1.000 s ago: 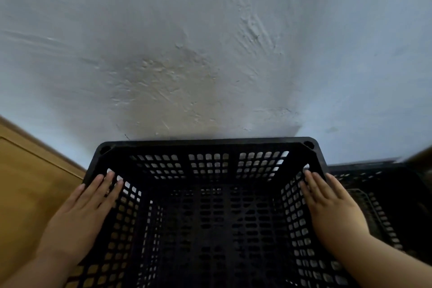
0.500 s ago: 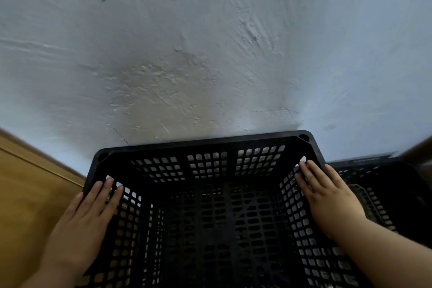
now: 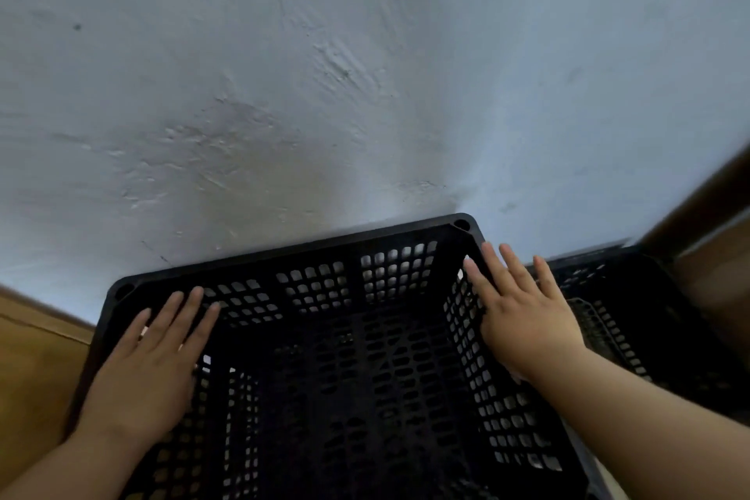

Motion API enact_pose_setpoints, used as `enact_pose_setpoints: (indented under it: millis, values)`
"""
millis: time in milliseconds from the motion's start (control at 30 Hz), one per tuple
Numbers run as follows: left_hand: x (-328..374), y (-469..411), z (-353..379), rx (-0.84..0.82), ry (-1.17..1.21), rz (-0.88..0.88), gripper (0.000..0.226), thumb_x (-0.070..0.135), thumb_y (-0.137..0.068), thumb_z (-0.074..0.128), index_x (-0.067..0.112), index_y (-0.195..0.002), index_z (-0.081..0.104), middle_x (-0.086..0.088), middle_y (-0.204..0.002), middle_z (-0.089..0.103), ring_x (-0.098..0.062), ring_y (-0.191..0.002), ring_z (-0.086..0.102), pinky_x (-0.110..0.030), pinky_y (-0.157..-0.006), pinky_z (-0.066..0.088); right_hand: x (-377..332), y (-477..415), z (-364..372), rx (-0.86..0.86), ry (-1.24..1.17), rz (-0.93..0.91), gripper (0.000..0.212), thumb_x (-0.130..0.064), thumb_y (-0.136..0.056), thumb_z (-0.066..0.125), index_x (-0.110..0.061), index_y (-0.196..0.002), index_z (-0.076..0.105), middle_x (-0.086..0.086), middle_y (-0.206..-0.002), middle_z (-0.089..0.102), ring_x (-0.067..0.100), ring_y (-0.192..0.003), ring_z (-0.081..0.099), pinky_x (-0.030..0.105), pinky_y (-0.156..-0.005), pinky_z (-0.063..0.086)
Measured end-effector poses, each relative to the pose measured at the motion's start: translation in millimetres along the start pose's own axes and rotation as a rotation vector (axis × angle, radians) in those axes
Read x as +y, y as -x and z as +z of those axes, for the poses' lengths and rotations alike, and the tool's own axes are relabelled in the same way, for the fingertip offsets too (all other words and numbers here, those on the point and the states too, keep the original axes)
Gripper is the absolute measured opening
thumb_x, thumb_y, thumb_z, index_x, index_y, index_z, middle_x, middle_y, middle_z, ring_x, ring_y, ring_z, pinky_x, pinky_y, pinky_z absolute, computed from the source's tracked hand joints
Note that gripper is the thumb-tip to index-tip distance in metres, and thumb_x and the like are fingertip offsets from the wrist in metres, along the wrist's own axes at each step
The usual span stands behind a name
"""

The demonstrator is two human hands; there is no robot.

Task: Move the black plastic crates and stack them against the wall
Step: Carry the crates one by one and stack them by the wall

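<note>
A black perforated plastic crate [image 3: 324, 252] stands open side up in front of me, its far rim against the pale plastered wall [image 3: 324, 73]. My left hand [image 3: 150, 361] lies flat with straight fingers over the crate's left rim and side. My right hand [image 3: 519, 317] lies flat with straight fingers on the right rim, near the far right corner. A second black crate [image 3: 633, 304] sits lower, just to the right, partly hidden by my right hand and forearm.
A wooden surface [image 3: 36, 369] runs along the left of the crate. Brown wooden furniture or trim [image 3: 714, 239] rises at the right edge beside the second crate. The wall closes off everything ahead.
The view has tilted, so the crate's far rim now slants up to the right. Both hands have slid slightly forward along the rims and stay flat on them.
</note>
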State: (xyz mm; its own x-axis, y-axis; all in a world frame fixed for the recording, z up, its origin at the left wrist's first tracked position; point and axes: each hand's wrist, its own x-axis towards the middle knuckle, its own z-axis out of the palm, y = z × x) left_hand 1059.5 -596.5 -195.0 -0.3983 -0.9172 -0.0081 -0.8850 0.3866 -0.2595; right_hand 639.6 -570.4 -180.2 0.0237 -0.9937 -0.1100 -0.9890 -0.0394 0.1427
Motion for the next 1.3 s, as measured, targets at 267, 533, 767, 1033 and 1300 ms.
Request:
enact_pose_setpoints:
  millis: [267,533,767,1033,1300]
  values:
    - [158,-90,-95,0.150,0.082,0.138,0.106,0.012,-0.047,0.079,0.011,-0.142,0.031,-0.013,-0.147,0.036,-0.025,-0.143,0.008,-0.030,-0.114,-0.012,97,63,-19,0.033,-0.117,0.208,0.070,-0.031,-0.095,0.026,-0.026,-0.131,-0.033,-0.005,-0.138,-0.040,0.010,-0.127,-0.038,0.037,-0.087,-0.040]
    - [395,-108,-173,0.312,0.148,0.388,0.107,0.017,-0.055,0.076,0.015,-0.145,0.018,-0.007,-0.152,0.022,-0.016,-0.143,-0.017,-0.037,-0.114,-0.005,230,191,-10,0.041,-0.221,0.386,0.067,-0.034,-0.097,0.023,-0.026,-0.140,-0.028,-0.004,-0.137,-0.040,0.014,-0.134,-0.034,0.040,-0.102,-0.032]
    - [636,-71,-228,0.359,0.208,0.699,0.103,0.023,-0.055,0.079,0.012,-0.143,0.026,-0.008,-0.150,0.027,-0.017,-0.144,-0.014,-0.039,-0.114,-0.001,353,337,19,0.021,-0.308,0.581,0.064,-0.034,-0.099,0.020,-0.028,-0.131,-0.034,-0.003,-0.139,-0.042,0.014,-0.126,-0.041,0.042,-0.104,-0.030]
    - [880,20,-258,0.341,0.241,0.983,0.073,0.036,-0.072,0.036,0.014,-0.141,0.035,-0.006,-0.148,0.034,-0.016,-0.144,-0.011,-0.038,-0.114,0.001,501,545,87,0.104,-0.200,0.977,0.094,-0.027,-0.053,0.079,-0.018,-0.138,0.039,0.008,-0.146,0.034,0.021,-0.135,0.031,0.045,-0.111,0.002]
    - [1065,62,-299,0.254,0.240,1.170,0.101,0.028,-0.050,0.081,0.012,-0.140,0.037,-0.011,-0.146,0.040,-0.019,-0.145,-0.006,-0.036,-0.113,-0.002,614,695,116,-0.053,-0.291,1.276,0.071,-0.026,-0.095,0.026,-0.024,-0.131,-0.036,-0.001,-0.137,-0.042,0.015,-0.137,-0.033,0.044,-0.107,-0.026]
